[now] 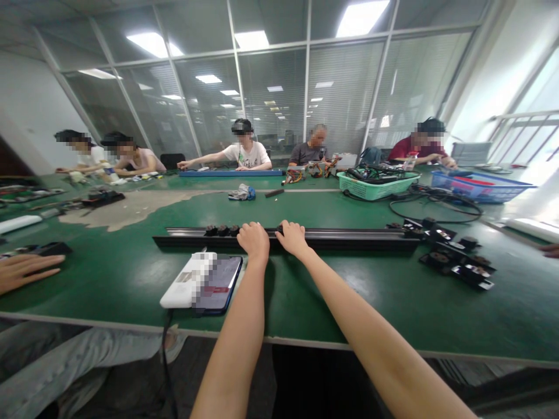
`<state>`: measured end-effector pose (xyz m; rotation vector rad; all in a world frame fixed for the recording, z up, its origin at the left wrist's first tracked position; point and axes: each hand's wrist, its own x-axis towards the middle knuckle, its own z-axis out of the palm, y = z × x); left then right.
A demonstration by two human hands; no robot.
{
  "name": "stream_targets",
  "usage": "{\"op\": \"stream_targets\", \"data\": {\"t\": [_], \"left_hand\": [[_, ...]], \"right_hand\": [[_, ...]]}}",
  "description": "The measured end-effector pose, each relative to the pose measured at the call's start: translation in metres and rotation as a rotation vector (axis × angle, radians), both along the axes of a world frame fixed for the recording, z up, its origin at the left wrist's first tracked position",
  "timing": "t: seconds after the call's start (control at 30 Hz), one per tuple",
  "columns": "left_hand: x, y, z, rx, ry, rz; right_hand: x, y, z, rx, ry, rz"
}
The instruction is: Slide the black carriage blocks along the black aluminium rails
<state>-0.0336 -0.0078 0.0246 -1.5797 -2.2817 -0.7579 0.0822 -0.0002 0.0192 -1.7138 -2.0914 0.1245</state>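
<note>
A long black channel-shaped rail [358, 240] lies crosswise in front of me on the green table. My left hand [254, 240] is closed over the rail's middle, its fingers curled down; what they grip is hidden. Just left of it, several small black parts [223, 231] sit in the rail in a row. My right hand [292, 237] is also on the rail, a short gap to the right, fingers bent around a small black part [279, 229] that shows only partly beside the thumb.
A white power bank [183, 285] and a phone [220, 285] lie left of my forearms. Loose black parts [441, 256] cluster at the rail's right end. Farther back are a green basket [371, 186], a blue basket [502, 189] and cables. Several people sit around; another person's hand [30, 270] rests at left.
</note>
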Motion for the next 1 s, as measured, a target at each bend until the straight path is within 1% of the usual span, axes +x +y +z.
{"op": "stream_targets", "data": {"t": [0.3,0.67,0.8,1.0], "left_hand": [[0.004,-0.001,-0.001,-0.017,0.014,-0.024],[0.012,-0.001,-0.003,-0.031,0.024,-0.087],[0.014,-0.002,-0.005,-0.038,0.033,-0.119],[0.019,-0.003,-0.007,-0.046,0.06,-0.17]], "right_hand": [[0.02,-0.004,-0.003,0.015,-0.023,-0.008],[0.056,-0.006,-0.008,0.035,-0.034,-0.013],[0.059,-0.006,-0.012,0.048,-0.011,-0.01],[0.056,-0.007,-0.02,0.078,-0.008,-0.087]]}}
